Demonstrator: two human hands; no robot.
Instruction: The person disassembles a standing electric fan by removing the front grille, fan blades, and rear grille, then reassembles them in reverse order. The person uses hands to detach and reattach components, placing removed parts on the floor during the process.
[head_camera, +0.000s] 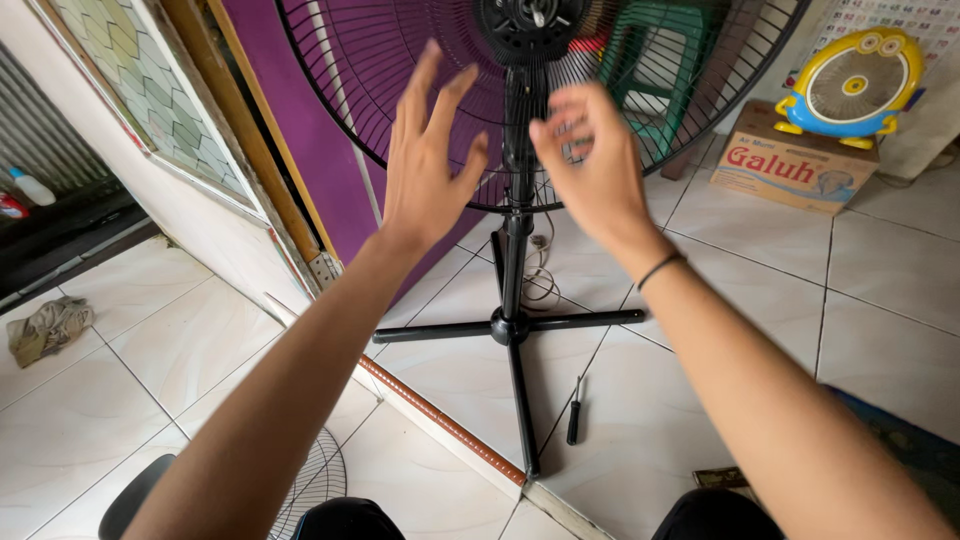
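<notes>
Left hand (425, 160) and right hand (590, 160) hover spread, empty, before the stand fan's black wire grille (400, 70), its top cut off; cross-shaped base (512, 327) stands on glossy floor tiles (880, 260), screwdriver (574, 410) beside it.

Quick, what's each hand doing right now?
Left hand: open, holding nothing, in front of the fan grille.
Right hand: open, fingers curled, holding nothing.
</notes>
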